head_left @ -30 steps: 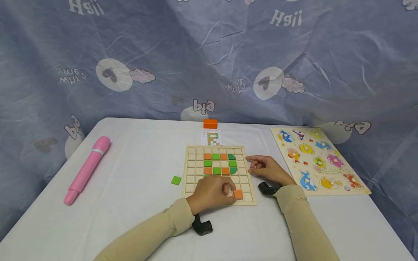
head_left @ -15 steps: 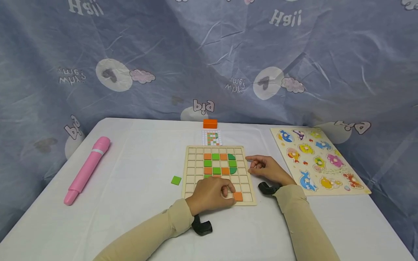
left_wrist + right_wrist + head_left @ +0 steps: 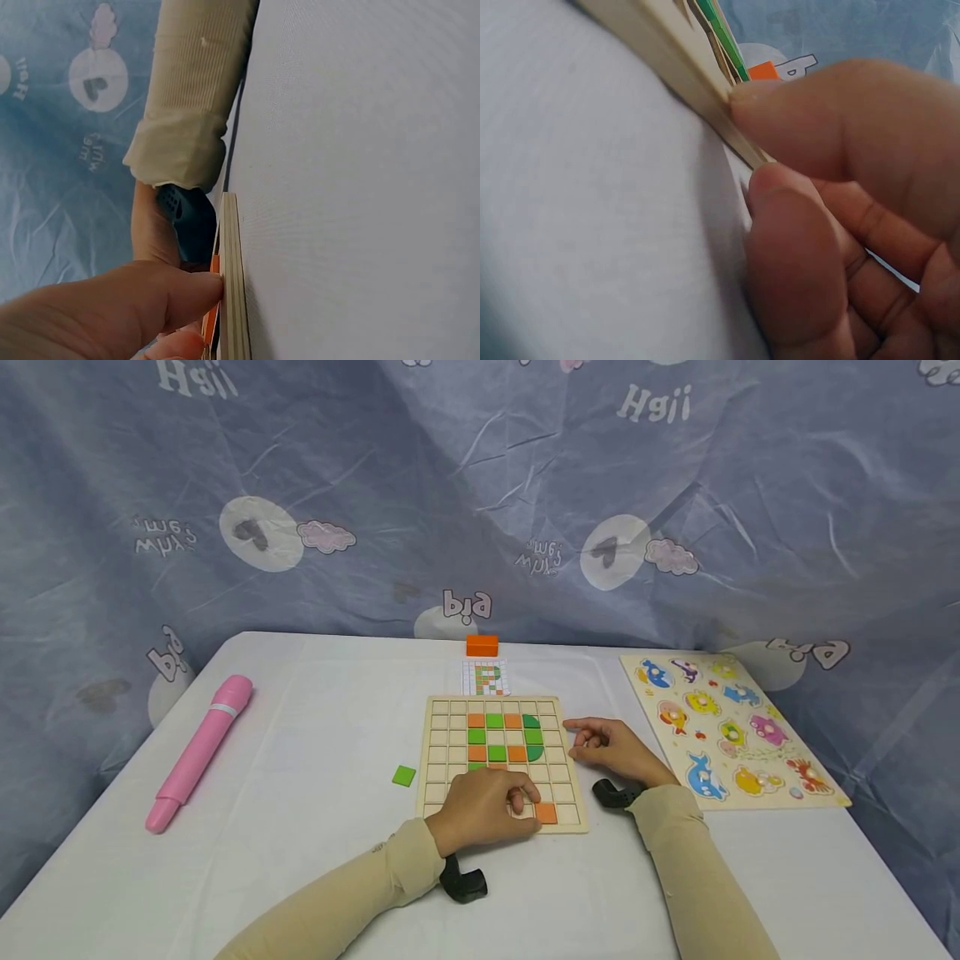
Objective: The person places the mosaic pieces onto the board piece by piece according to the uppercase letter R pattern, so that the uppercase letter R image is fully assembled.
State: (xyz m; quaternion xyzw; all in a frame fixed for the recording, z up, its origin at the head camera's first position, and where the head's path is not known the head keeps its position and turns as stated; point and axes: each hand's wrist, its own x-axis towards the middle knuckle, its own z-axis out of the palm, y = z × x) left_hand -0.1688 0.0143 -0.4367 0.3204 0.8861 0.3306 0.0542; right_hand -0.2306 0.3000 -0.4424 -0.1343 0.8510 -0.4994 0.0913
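Note:
A wooden grid board (image 3: 444,753) lies on the table, partly filled with orange and green tiles. My left hand (image 3: 486,810) is over its near part, thumb and finger curled at the left side of an orange tile (image 3: 547,813). In the left wrist view, the thumb (image 3: 191,294) touches the orange tile (image 3: 214,264) beside the board's edge (image 3: 234,277). The hand hides several cells. My right hand (image 3: 613,748) rests at the board's right edge, thumb and forefinger spread along it. In the right wrist view, a fingertip (image 3: 754,101) meets the board's rim (image 3: 690,71).
Left of the board lies a loose green tile (image 3: 403,775). Behind it are a pattern card (image 3: 485,678) and an orange block (image 3: 482,646). A pink microphone-shaped object (image 3: 198,752) lies far left, a sea-animal puzzle board (image 3: 735,731) on the right.
The orange tile under my left hand has moved slightly down and now lies flat in its cell. The left hand has dipped a little with it; the right hand stays still.

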